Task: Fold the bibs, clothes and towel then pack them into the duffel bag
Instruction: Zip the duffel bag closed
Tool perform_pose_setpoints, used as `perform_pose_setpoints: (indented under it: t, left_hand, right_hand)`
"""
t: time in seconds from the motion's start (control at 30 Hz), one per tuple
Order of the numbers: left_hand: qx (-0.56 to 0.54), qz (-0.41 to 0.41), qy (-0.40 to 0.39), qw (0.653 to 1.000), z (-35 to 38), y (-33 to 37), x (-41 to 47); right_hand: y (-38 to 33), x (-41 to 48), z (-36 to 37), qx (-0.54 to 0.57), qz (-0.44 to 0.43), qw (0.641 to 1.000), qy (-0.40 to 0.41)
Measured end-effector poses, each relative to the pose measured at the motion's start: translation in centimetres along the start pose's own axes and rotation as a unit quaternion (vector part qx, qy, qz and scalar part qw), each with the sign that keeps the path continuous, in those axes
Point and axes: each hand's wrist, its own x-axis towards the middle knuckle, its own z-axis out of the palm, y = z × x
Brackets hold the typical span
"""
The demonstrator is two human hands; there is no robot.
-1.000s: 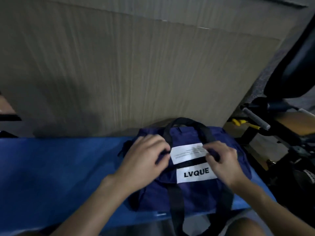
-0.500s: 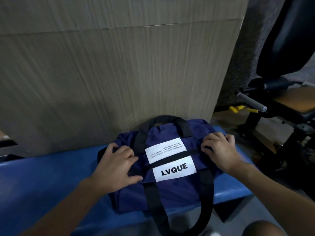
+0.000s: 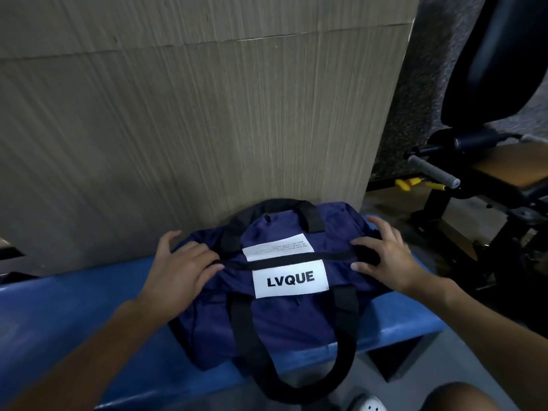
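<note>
A: Where is the duffel bag?

B: The navy duffel bag (image 3: 284, 330) lies on its side on the blue bench (image 3: 74, 315), toward the right end, with its far side up against the wooden panel (image 3: 207, 114). The white LVQUE label (image 3: 290, 278) faces you, and a second label in small print (image 3: 277, 247) sits just beyond it. A black zip (image 3: 296, 258) runs between the two, and it looks closed.

A: And your hands?

B: Your left hand (image 3: 184, 271) rests palm down on the left end of the bag. Its fingers are spread and fairly straight, with the tips reaching toward the zip line. It grips nothing. Your forearm comes in from the near left.

A: The other one?

B: Your right hand (image 3: 391, 259) mirrors it on the right end. The fingers are fanned wide and only slightly bent, and the thumb and forefinger touch the fabric beside the zip. It holds nothing either. That forearm comes in from the near right.

A: What about the handles?

B: The far handle (image 3: 275, 207) arches up against the panel. The near handle (image 3: 296, 390) hangs in a loop over the near edge of the bench.

A: Anything beside you?

B: A black exercise machine (image 3: 489, 185) stands to the right, well apart from the bag. Your knee (image 3: 462, 398) shows at the near right.
</note>
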Motion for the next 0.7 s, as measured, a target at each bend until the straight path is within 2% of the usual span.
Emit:
perform_pose_setpoints:
  t: [0.1, 0.2, 0.43, 0.57, 0.7]
  left_hand:
    - [-0.008, -0.036, 0.012, 0.999, -0.4, -0.2, 0.3]
    - [-0.016, -0.074, 0.005, 0.997, -0.7, -0.6, 0.4]
    - [-0.026, -0.093, -0.045, 0.994, -0.9, -0.7, 0.5]
    - [-0.053, -0.101, -0.068, 0.991, -1.2, -1.0, 0.5]
    - [-0.072, -0.097, -0.082, 0.989, -1.4, -1.7, 0.5]
  right_hand:
    - [0.1, 0.0, 0.5, 0.073, 0.017, 0.997, -0.003]
    - [-0.2, -0.1, 0.6, 0.069, 0.056, 0.996, -0.022]
    - [-0.8, -0.7, -0.1, 0.064, 0.087, 0.994, 0.019]
    - [-1.7, -0.5, -2.1, 0.082, 0.074, 0.992, 0.058]
    - [-2.2, -0.4, -3.6, 0.091, 0.055, 0.993, 0.051]
